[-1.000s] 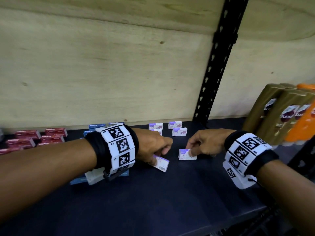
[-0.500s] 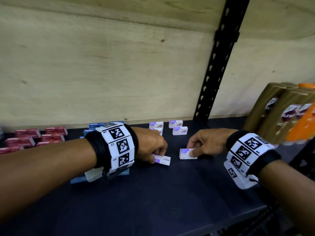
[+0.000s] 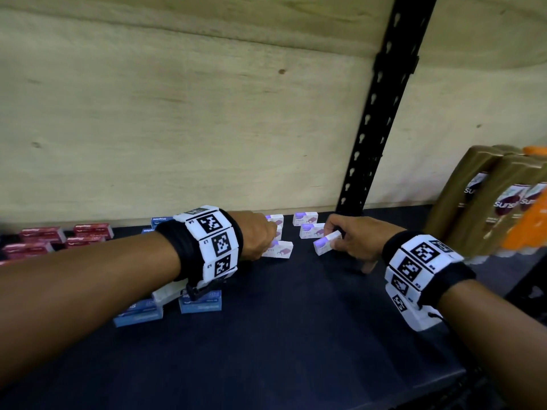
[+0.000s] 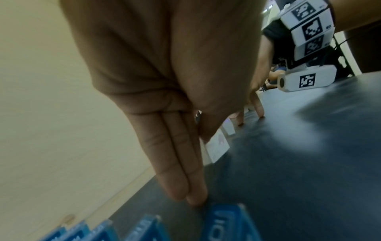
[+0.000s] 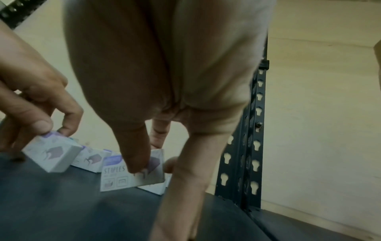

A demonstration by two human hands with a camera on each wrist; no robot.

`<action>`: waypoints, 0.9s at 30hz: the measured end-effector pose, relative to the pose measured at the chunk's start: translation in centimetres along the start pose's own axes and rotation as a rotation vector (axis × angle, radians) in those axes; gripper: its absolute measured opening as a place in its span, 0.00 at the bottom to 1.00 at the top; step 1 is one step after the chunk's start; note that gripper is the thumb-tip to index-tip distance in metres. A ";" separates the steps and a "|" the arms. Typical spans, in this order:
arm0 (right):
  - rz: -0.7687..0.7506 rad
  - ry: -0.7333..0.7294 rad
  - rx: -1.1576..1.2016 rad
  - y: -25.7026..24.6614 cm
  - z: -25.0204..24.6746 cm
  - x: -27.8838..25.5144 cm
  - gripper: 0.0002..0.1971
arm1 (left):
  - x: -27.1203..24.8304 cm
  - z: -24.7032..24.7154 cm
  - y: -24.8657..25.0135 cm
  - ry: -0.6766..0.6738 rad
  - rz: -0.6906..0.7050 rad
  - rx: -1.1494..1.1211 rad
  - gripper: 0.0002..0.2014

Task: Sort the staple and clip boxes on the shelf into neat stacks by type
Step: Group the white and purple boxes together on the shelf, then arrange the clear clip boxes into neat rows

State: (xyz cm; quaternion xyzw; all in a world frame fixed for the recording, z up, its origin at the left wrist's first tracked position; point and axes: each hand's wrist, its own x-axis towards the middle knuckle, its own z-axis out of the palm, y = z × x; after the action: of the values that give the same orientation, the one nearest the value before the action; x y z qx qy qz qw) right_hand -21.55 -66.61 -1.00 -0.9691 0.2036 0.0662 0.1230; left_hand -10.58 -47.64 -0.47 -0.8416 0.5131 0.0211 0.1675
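Both hands work among small white-and-purple staple boxes at the back of a dark shelf (image 3: pixel 296 335). My left hand (image 3: pixel 273 244) pinches one box (image 3: pixel 281 250) low by the shelf, just in front of the rear boxes (image 3: pixel 305 218). My right hand (image 3: pixel 331 241) pinches another box (image 3: pixel 325 244), tilted and raised at one end. In the right wrist view the thumb and forefinger grip this box (image 5: pixel 115 177), printed STAPLES, and the left hand's box (image 5: pixel 53 153) sits to its left. The left wrist view shows only a corner of the left hand's box (image 4: pixel 218 146).
Blue staple boxes (image 3: pixel 201 303) lie under my left wrist, with more (image 3: pixel 161 221) by the plywood wall. Red boxes (image 3: pixel 88 230) sit at the far left. Brown bottles (image 3: pixel 485 202) and an orange one (image 3: pixel 529 223) stand at the right, past a black upright post (image 3: pixel 376 119).
My left hand has carried its box back toward the rear white-and-purple boxes. My right hand has lifted and tilted its box off the shelf and moved it slightly back.
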 end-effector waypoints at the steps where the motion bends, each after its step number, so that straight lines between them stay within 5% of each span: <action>1: 0.005 0.009 -0.018 0.0 0.0 0.1 0.05 | 0.2 0.0 0.0 0.008 -0.018 0.012 0.15; 19: -0.013 0.014 -0.251 -1.8 0.3 2.2 0.06 | 2.7 1.0 0.5 0.032 -0.034 0.082 0.12; 27: -0.028 0.022 -0.208 -1.7 0.3 1.8 0.21 | 1.8 0.5 0.5 0.063 -0.058 0.016 0.20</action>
State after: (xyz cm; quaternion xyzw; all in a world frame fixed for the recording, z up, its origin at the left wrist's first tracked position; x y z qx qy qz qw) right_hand -19.27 -65.69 -1.30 -0.9800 0.1831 0.0747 0.0204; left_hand -10.10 -49.27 -1.42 -0.8549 0.4938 -0.0146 0.1586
